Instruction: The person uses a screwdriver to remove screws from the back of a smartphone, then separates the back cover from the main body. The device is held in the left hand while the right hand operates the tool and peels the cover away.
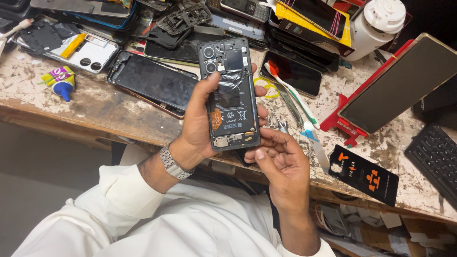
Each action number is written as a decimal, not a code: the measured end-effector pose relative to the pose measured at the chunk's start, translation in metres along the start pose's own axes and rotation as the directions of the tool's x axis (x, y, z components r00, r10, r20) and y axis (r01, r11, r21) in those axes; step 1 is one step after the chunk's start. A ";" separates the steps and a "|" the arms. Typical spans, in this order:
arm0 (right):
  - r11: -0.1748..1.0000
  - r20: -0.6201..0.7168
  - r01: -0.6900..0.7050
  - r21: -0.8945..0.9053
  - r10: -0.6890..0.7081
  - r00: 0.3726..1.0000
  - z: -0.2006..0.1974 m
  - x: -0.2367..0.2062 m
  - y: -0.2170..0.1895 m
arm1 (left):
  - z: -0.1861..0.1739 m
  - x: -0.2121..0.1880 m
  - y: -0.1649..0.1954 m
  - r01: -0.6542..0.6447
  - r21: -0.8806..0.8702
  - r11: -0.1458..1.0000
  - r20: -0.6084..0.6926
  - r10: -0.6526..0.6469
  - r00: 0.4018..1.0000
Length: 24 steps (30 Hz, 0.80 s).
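The opened phone (231, 95), back cover off and battery and camera modules exposed, is held upright above the near edge of the bench (95, 112). The left hand (200, 126) grips it: thumb laid across the battery face, remaining fingers (262, 112) wrapped behind and showing at the phone's far side edge. The right hand (281, 166) sits just below the phone's lower end, fingers curled together with tips touching the bottom corner near the small board; whether anything is pinched between them cannot be told. A metal watch (172, 164) sits on the left wrist.

Just beyond the right fingers, a toothbrush (293, 95) lies on the bench, with metal tweezers (282, 124) beside it. Behind the left fingers lies a dark phone frame (152, 83). Further left of it is a small glue bottle (62, 83). Well to the right of the right hand stand a tablet on a red stand (400, 83), a black card (364, 173) and a keyboard (435, 157).
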State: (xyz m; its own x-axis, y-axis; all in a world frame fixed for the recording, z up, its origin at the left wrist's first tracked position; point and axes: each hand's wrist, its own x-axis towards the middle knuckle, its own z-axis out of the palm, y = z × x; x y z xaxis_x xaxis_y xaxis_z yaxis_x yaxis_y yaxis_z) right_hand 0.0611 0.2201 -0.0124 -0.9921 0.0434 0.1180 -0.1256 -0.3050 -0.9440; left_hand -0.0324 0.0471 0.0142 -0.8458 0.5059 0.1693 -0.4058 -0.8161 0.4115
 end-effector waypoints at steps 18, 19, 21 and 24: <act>0.970 -0.125 0.066 -0.235 -0.097 0.987 -0.007 0.001 -0.014 | -0.003 0.002 -0.008 -0.112 0.239 0.965 -0.170 0.155 0.973; 0.967 -0.125 0.073 -0.243 -0.106 0.987 -0.009 0.001 -0.016 | -0.003 0.002 -0.009 -0.107 0.268 0.957 -0.150 0.151 0.977; 0.965 -0.123 0.087 -0.249 -0.120 0.985 -0.011 0.000 -0.019 | -0.001 0.001 -0.010 -0.095 0.369 0.924 -0.119 0.149 0.982; 0.960 -0.112 0.127 -0.248 -0.159 0.981 -0.015 0.000 -0.027 | 0.013 0.005 -0.012 -0.099 0.503 0.859 -0.060 0.149 0.987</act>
State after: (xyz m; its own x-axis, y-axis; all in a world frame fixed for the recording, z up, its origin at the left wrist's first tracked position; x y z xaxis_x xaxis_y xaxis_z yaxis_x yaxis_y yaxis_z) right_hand 0.0644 0.2424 0.0090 -0.9527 0.1972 0.2311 -0.2454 -0.0514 -0.9680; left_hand -0.0269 0.0628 0.0215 -0.9162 0.3606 0.1748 -0.0902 -0.6105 0.7869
